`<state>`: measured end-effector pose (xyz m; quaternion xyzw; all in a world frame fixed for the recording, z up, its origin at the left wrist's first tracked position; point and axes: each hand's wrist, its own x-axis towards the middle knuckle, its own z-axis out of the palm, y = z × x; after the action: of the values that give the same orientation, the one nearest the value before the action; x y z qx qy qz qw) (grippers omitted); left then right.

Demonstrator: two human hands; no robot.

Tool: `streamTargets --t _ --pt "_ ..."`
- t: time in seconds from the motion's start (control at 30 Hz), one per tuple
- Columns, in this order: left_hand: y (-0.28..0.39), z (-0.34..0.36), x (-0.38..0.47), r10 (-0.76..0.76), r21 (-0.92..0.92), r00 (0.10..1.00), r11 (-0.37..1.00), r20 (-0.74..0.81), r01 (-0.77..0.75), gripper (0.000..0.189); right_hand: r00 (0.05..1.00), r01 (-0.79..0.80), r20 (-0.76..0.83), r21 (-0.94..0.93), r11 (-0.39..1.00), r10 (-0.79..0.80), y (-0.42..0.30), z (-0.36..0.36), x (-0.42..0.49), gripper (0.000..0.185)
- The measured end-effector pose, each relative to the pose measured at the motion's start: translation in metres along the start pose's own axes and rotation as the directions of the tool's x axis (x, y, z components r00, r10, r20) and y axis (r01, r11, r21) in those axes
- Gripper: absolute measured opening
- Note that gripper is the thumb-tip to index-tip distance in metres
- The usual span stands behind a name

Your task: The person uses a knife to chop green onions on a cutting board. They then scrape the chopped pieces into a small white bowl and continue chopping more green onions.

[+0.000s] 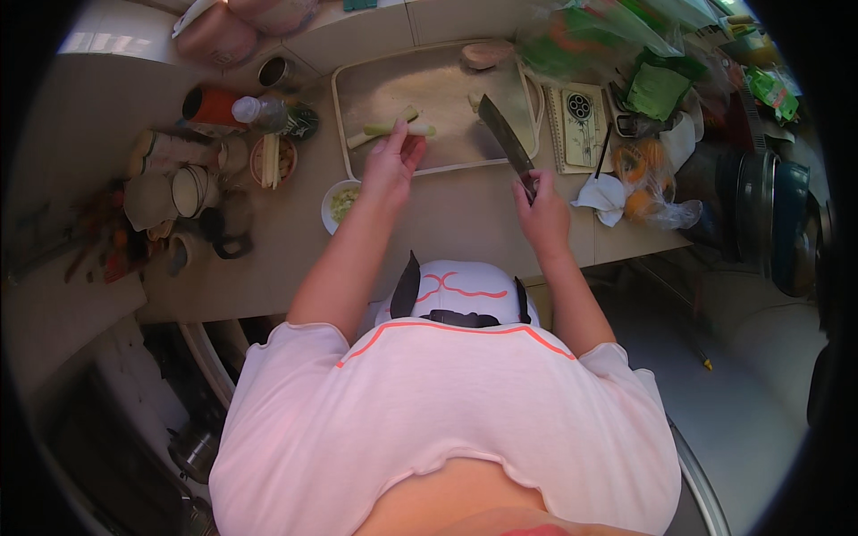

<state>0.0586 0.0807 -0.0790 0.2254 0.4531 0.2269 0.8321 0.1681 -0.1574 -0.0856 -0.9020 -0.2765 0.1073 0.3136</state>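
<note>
My left hand (394, 164) pinches a pale green leek or scallion stalk piece (379, 128) between thumb and fingers, over a rimmed cutting board (442, 74). Beneath it, another stalk piece (360, 141) lies slanted on the board. In my right hand (544, 213) is the handle of a kitchen knife (504, 134), its dark blade pointing away from me and to the left, over the board's right part. By the blade's tip sits a small pale piece (474, 100). A white bowl (327, 209) with chopped pale green bits (343, 203) stands beside my left forearm.
A pinkish lump (487, 55), perhaps meat, rests at the board's far edge. To the left are a clear bottle (261, 109), a small tub with sticks across it (271, 161) and stacked cups (194, 191). A spiral notebook (578, 127) and bagged orange fruit (640, 181) lie right.
</note>
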Motion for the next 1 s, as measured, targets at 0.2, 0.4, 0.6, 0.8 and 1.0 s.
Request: streamTargets --t 0.2,0.4,0.6,0.8,1.0 --pt "-0.026 -0.027 0.023 -0.107 0.27 0.994 0.956 -0.035 0.112 0.047 0.997 -0.065 0.047 -0.081 0.995 0.069 0.017 -0.011 -0.011 0.035" --pt "-0.047 0.049 0.042 0.287 0.8 0.761 -0.031 0.581 -0.599 0.065 0.99 -0.138 -0.032 -0.005 0.99 0.138 0.052 0.0 -0.033 0.039" --pt "-0.055 0.071 0.102 0.204 0.623 0.596 -0.391 0.777 -0.678 0.052 0.988 -0.131 -0.072 0.102 0.986 0.139 0.074 0.027 -0.035 0.042" --pt "-0.059 0.07 0.111 0.105 0.613 0.622 -0.36 0.776 -0.704 0.022 0.991 -0.071 -0.114 0.043 0.997 0.075 0.075 0.034 -0.027 0.039" --pt "-0.055 0.077 0.105 0.119 0.868 0.87 -0.214 0.478 -0.448 0.034 0.99 -0.004 -0.143 -0.067 0.998 -0.005 0.074 0.031 -0.024 0.04"
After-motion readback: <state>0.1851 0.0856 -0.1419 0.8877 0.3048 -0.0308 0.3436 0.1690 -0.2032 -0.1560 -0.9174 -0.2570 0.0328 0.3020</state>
